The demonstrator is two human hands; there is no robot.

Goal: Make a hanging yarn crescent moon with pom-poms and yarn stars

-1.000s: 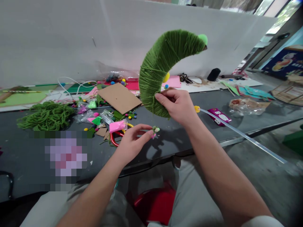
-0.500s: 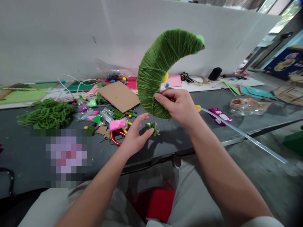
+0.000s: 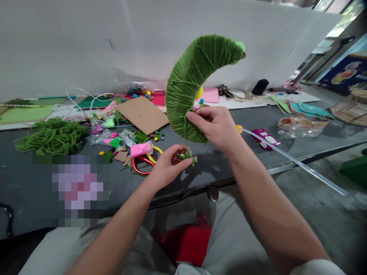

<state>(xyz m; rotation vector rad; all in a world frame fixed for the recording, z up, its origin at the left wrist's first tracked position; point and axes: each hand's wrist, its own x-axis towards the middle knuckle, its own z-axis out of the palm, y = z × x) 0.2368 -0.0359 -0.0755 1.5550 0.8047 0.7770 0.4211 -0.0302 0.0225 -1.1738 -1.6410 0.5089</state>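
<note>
Right hand (image 3: pixel 216 123) gripping yarn crescent (image 3: pixel 186 84), left hand (image 3: pixel 168 167) holding yarn bundle (image 3: pixel 192 156), pink filling (image 3: pixel 138 150) in clear packet (image 3: pixel 150 147)

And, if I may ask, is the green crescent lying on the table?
No, the right hand holds the green crescent up above the table.

from the left hand (image 3: pixel 170 166): crescent (image 3: pixel 186 82), twelve o'clock; cardboard (image 3: pixel 142 114), eleven; on the table (image 3: pixel 123 187), yarn heap (image 3: pixel 54 135) between nine and ten, sachet (image 3: pixel 268 137) between two and three.

Head-worn view, forward and down over table (image 3: pixel 20 179)
</note>
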